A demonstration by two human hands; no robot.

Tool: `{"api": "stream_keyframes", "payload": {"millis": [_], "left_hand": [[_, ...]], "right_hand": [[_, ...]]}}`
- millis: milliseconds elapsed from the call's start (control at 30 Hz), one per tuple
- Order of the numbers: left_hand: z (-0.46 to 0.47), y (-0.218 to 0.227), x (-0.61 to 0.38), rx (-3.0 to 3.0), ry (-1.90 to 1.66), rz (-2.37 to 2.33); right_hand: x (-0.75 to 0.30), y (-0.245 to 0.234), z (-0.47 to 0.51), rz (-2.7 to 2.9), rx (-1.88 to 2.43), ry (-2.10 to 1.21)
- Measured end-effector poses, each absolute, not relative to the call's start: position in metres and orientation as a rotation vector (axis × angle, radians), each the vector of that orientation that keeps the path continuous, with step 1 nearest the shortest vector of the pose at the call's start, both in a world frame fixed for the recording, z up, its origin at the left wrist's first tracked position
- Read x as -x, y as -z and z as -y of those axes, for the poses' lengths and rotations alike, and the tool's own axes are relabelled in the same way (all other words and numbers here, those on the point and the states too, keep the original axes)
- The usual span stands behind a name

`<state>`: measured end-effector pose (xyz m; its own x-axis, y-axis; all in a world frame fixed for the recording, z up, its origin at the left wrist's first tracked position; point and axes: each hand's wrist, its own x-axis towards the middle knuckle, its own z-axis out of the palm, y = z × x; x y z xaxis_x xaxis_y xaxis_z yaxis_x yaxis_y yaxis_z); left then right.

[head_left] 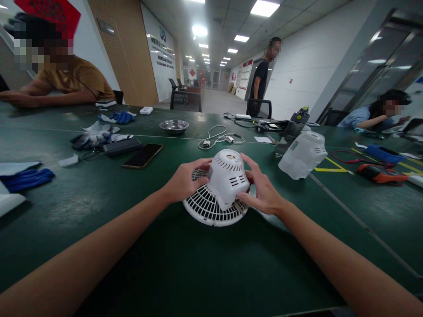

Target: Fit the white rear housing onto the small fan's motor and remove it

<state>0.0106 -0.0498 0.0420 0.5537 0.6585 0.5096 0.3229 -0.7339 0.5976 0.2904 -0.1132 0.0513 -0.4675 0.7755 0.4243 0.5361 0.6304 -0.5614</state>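
A white plastic fan motor housing (228, 180) with vent slots stands over a round white fan grille (211, 210) on the green table, in front of me. My left hand (187, 179) grips the housing's left side, its thumb pressed on the wall. On the other side, my right hand (262, 189) curves round the housing, fingers behind and thumb at the lower front. How the housing joins the grille underneath is hidden. Farther right stands another white plastic part (303, 155), also with vent slots.
Left on the table (79, 215) lie a phone (142, 156), a black case (122, 147) and blue gloves (28, 179). Beyond are a metal bowl (174, 127) and a white cable (218, 140). A bottle (292, 130) and an orange multimeter (381, 174) are at right. Other people are around.
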Motion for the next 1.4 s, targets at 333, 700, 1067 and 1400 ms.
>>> {"api": "stream_keyframes", "payload": {"millis": [333,700,1067,1400], "left_hand": [[0.056,-0.03,-0.016,-2.294,-1.2,-0.695],[0.057,-0.027,-0.017,-2.44,-0.987,-0.535],[0.052,-0.032,-0.017,-2.481,-1.039,-0.511],[0.054,-0.032,-0.019,-2.499,-1.057,-0.561]], "right_hand": [[-0.281,-0.05,0.12,2.099,1.017,-0.592],[-0.278,-0.053,0.124,2.185,0.966,-0.633],[-0.274,-0.057,0.125,2.151,1.015,-0.655],[-0.273,-0.062,0.126,2.181,1.065,-0.605]]}}
